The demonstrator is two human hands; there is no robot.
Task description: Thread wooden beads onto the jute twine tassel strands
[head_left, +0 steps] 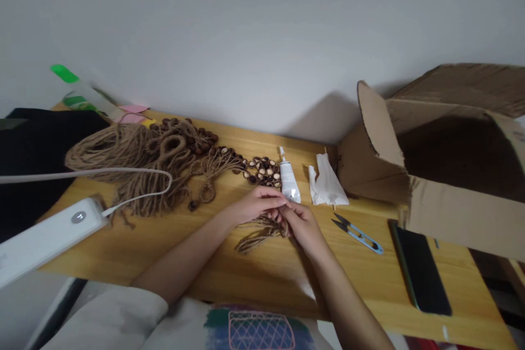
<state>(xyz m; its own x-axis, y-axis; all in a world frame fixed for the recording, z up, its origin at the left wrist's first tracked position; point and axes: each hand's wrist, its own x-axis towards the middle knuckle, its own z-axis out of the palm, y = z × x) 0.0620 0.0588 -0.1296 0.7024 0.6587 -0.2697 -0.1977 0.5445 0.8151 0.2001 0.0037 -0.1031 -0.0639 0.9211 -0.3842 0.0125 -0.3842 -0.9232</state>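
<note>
My left hand (255,205) and my right hand (303,227) meet above the middle of the wooden table, fingers pinched together. Between and under them is a tassel of brown jute cord (256,238), its loose strands spreading to the left on the tabletop. The fingers hide the part they grip. Just beyond my hands lies a patch of dark beads with pale cut faces (264,170). A white glue tube (289,181) rests beside the beads, its nozzle pointing to the wall. Right of my right hand are blue-handled thread snips (357,233) with their blades apart.
A heap of jute cord (123,147) with brown beads and loops fills the left. Near it lie a white power strip (53,240) with a cable and black cloth (36,147). Rightward are a torn white packet (326,183), a dark phone (422,268) and an open cardboard box (369,169).
</note>
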